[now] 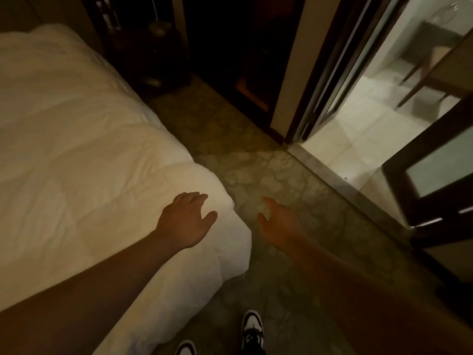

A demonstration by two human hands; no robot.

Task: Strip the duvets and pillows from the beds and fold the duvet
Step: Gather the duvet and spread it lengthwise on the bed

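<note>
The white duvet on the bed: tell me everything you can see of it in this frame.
The white quilted duvet looks soft and puffy, with faint stitched squares and shallow wrinkles. It lies spread over the bed, filling the left of the view, and its rounded corner hangs over the bed's edge toward the patterned carpet. The left hand is over that corner with fingers spread; contact cannot be confirmed. The right hand is open over the carpet, clear of it.

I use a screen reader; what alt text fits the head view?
Two bare hands reach toward the corner of a white duvet on a bed, the left hand open over it, the right hand open above patterned carpet. An open doorway shows a bright tiled floor.
</note>
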